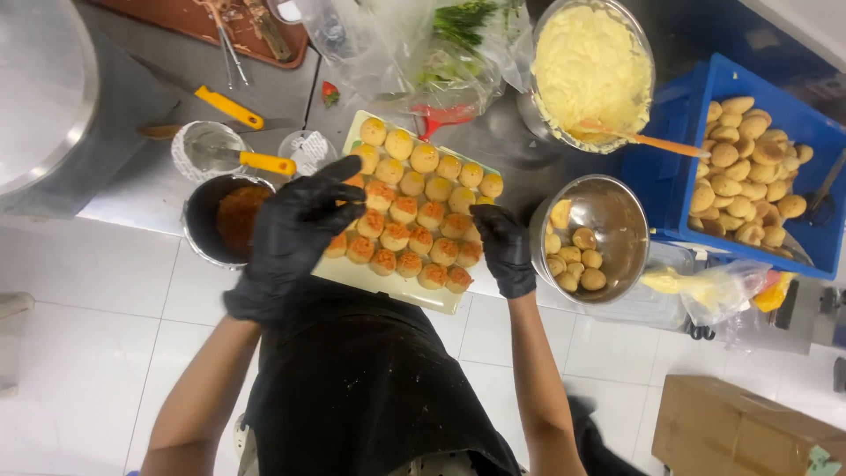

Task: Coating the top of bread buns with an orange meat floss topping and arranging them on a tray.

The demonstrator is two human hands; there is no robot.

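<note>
Left fingers: my black-gloved left hand [295, 231] is spread wide, fingertips over the near-left rows of the topped pastry rounds [401, 236]; I cannot tell whether they touch.
Right fingers: my gloved right hand [505, 247] has fingers together and curled at the tray's near-right corner; whether they pinch a piece is hidden.
Tray axis: the pale rectangular tray [388, 286] runs long from far-left to near-right, skewed to the counter edge; orange-topped rounds fill the near rows, plain yellow ones the far rows.
Arm pose: both forearms rise from below, elbows out, wrists bent over the tray.
Left surroundings: small pot of orange filling [231, 220] just beside my left hand; yellow-handled tools behind it.
Right surroundings: steel bowl of plain rounds [592, 238] beside my right hand; blue crate of rounds [749, 167] beyond; bowl of yellow cream [590, 66] far.
</note>
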